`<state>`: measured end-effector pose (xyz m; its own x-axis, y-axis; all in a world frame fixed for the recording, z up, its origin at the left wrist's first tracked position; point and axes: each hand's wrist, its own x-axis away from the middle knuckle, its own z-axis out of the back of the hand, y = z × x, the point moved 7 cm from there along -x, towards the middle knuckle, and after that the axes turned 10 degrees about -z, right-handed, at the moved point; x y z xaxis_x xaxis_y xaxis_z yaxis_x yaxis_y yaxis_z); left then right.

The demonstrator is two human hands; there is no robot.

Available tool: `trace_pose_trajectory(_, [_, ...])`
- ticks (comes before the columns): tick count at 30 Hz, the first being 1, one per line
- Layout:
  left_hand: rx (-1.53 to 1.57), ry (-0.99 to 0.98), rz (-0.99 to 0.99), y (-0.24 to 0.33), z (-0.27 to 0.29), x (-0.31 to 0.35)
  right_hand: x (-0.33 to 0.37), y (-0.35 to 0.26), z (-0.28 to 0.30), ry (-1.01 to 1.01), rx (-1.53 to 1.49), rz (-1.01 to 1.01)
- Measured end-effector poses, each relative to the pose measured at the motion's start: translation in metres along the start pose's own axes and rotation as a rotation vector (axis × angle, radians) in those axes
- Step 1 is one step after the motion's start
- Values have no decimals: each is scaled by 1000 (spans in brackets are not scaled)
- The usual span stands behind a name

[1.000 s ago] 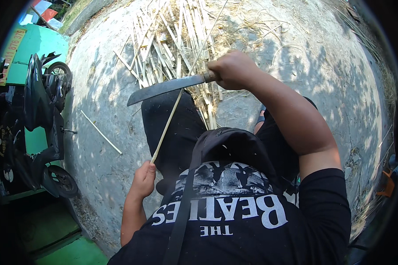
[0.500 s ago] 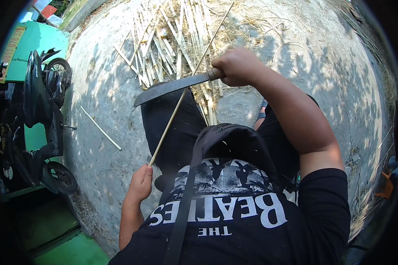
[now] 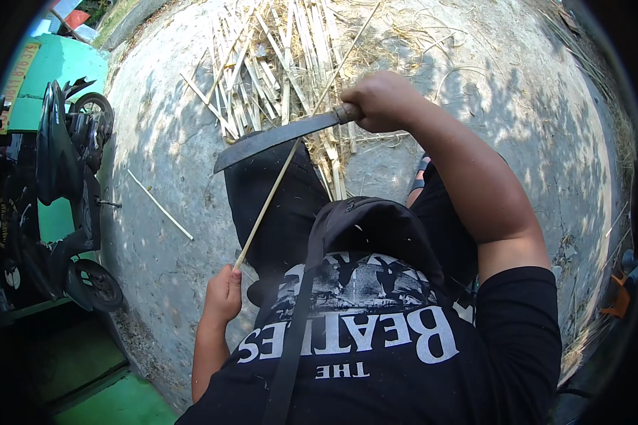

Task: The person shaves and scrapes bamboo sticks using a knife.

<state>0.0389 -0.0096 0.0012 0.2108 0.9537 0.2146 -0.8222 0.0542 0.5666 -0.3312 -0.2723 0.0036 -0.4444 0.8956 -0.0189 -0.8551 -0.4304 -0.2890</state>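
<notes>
My left hand (image 3: 223,294) is closed round the near end of a long, thin bamboo strip (image 3: 268,200). From there the strip slants up and to the right, across my black-trousered left thigh (image 3: 241,195). My right hand (image 3: 383,101) grips the wooden handle of a machete (image 3: 280,138). Its wide, dull grey blade points left over my left knee and crosses above the strip, with the strip's far part running on beyond it. Whether the edge touches the strip, I cannot tell.
Ahead on the concrete lies a heap of split bamboo strips (image 3: 241,88) with curled shavings. A single pale strip (image 3: 160,205) rests to my left, near a parked dark motorbike (image 3: 88,177). A black bag (image 3: 368,216) sits at my waist.
My left hand has shifted slightly down and left, with the bamboo strip in it. The machete and my right hand have moved only a little.
</notes>
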Motion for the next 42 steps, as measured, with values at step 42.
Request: trace_pose_trajectory(42, [-152, 27, 107, -90, 40, 48, 3, 72, 21, 65, -99, -310])
